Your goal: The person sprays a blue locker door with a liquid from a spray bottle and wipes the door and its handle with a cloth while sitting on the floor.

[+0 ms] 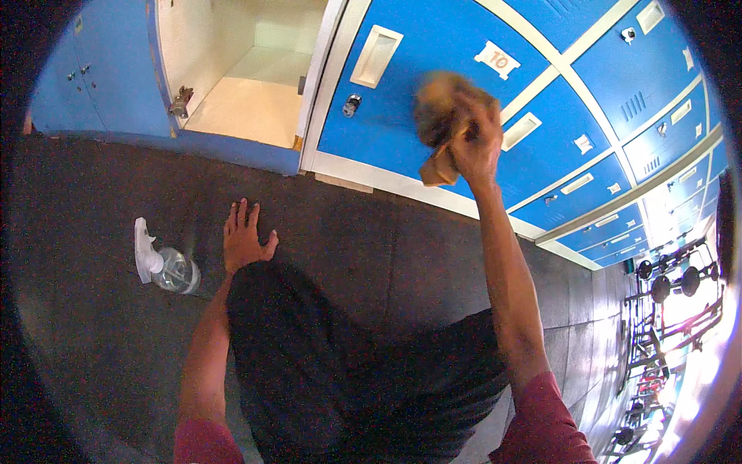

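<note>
My right hand (478,142) grips a bunched tan cloth (443,107) against a blue locker door (400,127); hand and cloth are blurred. The door has a recessed pale handle (377,56), a metal lock (352,105) and a white number plate (497,60). My left hand (246,238) holds nothing, its fingers spread just past my knee, over the dark floor. Whether its palm touches the floor or the knee, I cannot tell. Left of that hand is a clear spray bottle (177,271) with a white trigger head (145,249).
An open pale compartment (249,110) with a metal latch (182,103) at its edge lies at upper left, beside blue cabinet doors (110,75). More blue lockers (597,191) run off to the right. Gym equipment with weights (661,287) stands at far right on the dark floor mats (371,243).
</note>
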The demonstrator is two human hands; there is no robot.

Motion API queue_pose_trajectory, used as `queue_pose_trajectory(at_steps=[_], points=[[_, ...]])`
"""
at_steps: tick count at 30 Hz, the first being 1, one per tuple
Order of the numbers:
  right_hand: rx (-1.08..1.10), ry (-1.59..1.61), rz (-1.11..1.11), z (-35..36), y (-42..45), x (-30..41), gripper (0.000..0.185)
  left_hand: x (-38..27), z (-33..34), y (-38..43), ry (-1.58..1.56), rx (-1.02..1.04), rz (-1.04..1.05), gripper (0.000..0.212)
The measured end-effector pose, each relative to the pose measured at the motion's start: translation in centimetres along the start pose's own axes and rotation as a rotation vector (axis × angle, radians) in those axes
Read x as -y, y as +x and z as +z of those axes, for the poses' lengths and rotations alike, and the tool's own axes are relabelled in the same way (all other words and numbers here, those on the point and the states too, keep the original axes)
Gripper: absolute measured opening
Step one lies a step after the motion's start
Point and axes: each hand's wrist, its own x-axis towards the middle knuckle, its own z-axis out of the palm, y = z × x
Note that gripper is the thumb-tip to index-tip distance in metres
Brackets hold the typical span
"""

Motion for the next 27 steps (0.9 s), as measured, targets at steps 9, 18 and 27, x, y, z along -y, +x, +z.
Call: queue_pose_trajectory(at_steps=[9, 18, 27], points=[[-0.256, -0.029, 0.101, 0.2, -0.2, -1.2, 0.042, 0.3, -0.3, -0.1, 0.026, 0.007, -0.014, 0.067], [0.266, 0.462, 0.268, -2.8, -2.8, 3.4, 0.030, -0.5, -1.1, -0.2, 0.037, 0.027, -0.035, 0.067], [-0.476, 0.882, 0.728, -18.7, -9.2, 4.4, 0.043, 2.7, 1.6, 0.1, 0.041, 0.085, 0.147, 0.067]])
